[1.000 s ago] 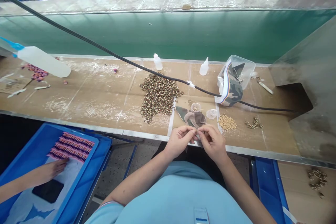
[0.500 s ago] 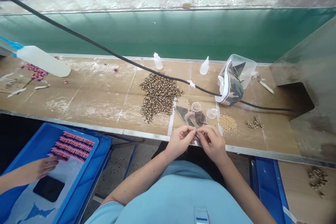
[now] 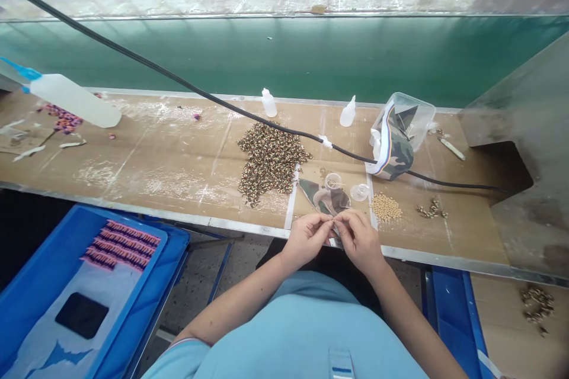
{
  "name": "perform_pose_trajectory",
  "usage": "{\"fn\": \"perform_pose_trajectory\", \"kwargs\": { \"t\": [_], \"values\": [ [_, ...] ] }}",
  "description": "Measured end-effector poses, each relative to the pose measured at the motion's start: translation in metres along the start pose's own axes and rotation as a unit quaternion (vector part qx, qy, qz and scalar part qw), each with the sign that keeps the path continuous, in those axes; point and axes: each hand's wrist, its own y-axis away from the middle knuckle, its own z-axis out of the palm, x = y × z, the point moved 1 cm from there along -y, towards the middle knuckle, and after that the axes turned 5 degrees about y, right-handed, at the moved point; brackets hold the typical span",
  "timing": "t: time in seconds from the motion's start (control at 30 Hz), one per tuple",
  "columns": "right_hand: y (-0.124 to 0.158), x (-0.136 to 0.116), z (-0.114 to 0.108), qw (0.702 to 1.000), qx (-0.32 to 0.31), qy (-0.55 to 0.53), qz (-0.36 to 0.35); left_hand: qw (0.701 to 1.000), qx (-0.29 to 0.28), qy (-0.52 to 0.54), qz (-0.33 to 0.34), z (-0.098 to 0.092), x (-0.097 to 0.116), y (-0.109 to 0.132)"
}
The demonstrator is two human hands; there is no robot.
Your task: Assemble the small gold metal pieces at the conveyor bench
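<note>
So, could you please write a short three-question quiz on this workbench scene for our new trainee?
1. True or false: the person's left hand and right hand meet at the fingertips in front of the camouflage fabric piece.

2. On which side of the mottled brown pile of small links lies the pile of tan round beads?
A. The person's left
B. The person's right
C. Neither; they are mixed together

3. What colour are the fringed strips lying on the rectangular blue plastic tray?

Key: 1. True. 2. B. 3. Pink.
</note>
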Motion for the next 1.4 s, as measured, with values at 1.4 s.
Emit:
{"fn": "perform_pose_trajectory", "kwargs": {
  "t": [1.4],
  "values": [
    [0.0028,0.0023,-0.0012,0.999,-0.004,-0.036,0.009,0.989,-0.008,-0.14,0.057,0.0002,0.0082,0.0027]
  ]
}}
